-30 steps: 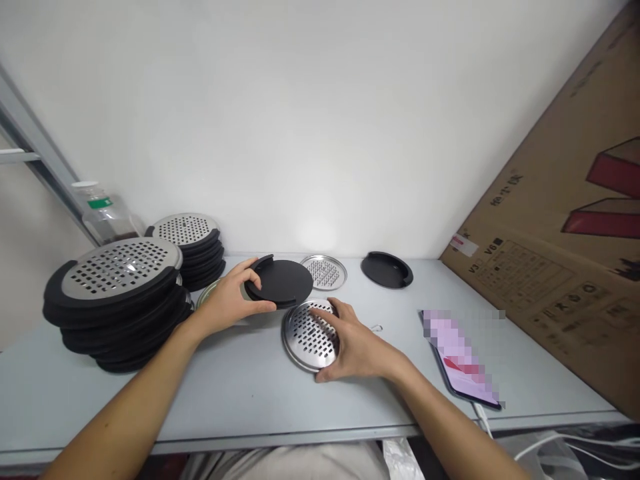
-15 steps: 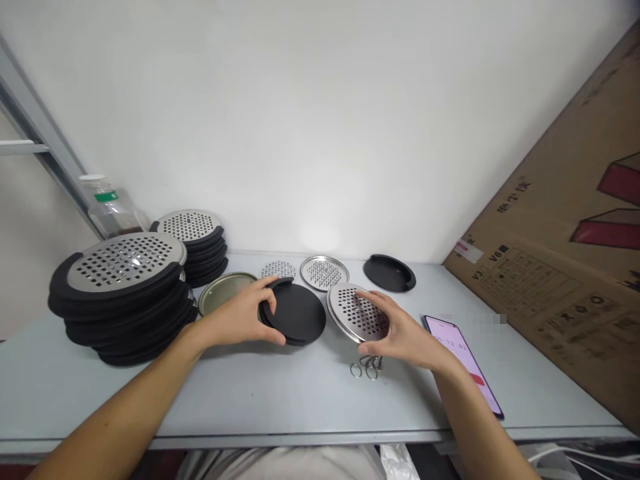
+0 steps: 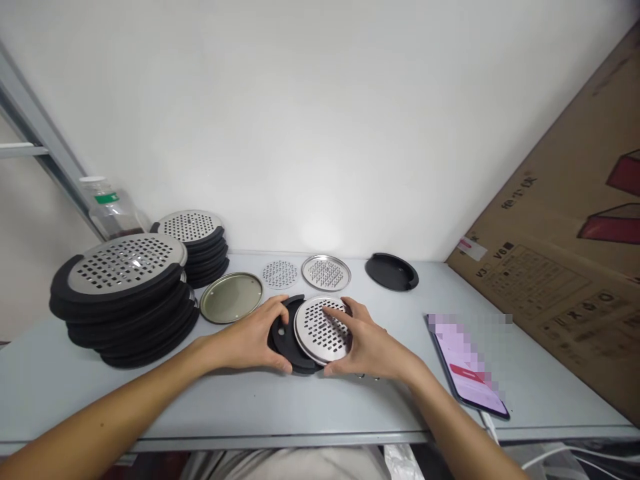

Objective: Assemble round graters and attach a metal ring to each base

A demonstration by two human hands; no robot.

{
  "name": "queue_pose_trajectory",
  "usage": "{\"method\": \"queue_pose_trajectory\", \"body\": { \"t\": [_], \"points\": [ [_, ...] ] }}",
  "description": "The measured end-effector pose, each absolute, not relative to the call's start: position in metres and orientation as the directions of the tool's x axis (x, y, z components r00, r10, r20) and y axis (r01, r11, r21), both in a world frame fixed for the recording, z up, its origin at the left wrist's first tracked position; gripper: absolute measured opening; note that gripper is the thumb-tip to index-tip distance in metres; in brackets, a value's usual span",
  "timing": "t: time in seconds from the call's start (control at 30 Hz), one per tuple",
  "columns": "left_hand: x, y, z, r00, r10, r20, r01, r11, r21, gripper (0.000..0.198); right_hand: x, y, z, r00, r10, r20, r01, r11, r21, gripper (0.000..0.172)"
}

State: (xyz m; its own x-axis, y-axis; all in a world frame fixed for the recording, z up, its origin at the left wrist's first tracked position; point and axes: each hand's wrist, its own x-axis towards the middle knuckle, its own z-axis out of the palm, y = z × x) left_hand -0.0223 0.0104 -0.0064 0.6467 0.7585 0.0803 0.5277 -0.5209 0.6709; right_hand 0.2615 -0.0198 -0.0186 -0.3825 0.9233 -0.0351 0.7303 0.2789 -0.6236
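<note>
A black round holder lies on the grey table in front of me. My left hand grips its left edge, fingers curled round the rim. My right hand holds a perforated steel disc and lays it, slightly tilted, onto the right part of the black holder. Small metal rings lie on the table, mostly hidden under my right hand.
Two stacks of black holders topped with perforated discs stand at the left, with a plastic jar behind. A plain metal lid, two finer discs, a black holder, a phone and a leaning cardboard box lie around.
My left hand has brought the black holder down flat on the table. My right hand has carried the perforated disc left from above the rings onto the holder.
</note>
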Motion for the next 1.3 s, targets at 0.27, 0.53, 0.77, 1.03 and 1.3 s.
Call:
{"method": "queue_pose_trajectory", "body": {
  "t": [0.27,0.53,0.77,1.03,1.3],
  "points": [
    [-0.023,0.026,0.002,0.731,0.679,-0.074,0.557,-0.53,0.639,0.085,0.253,-0.01,-0.016,-0.474,0.877,-0.082,0.682,0.307,-0.664,0.118],
    [-0.027,0.02,-0.009,0.709,0.705,-0.013,0.514,-0.505,0.694,0.086,0.285,-0.011,-0.012,-0.483,0.876,-0.003,0.617,0.338,-0.71,0.094],
    [-0.025,0.019,-0.011,0.678,0.735,-0.006,0.552,-0.503,0.665,0.083,0.276,-0.01,-0.012,-0.477,0.869,0.129,0.584,0.424,-0.692,0.085],
    [-0.025,0.018,-0.009,0.664,0.747,0.027,0.542,-0.505,0.672,0.083,0.261,-0.019,-0.018,-0.41,0.911,0.036,0.651,0.32,-0.688,0.101],
    [-0.024,0.019,-0.012,0.667,0.743,0.043,0.541,-0.524,0.658,0.081,0.269,-0.013,-0.021,-0.485,0.869,0.1,0.595,0.411,-0.691,0.091]
  ]
}}
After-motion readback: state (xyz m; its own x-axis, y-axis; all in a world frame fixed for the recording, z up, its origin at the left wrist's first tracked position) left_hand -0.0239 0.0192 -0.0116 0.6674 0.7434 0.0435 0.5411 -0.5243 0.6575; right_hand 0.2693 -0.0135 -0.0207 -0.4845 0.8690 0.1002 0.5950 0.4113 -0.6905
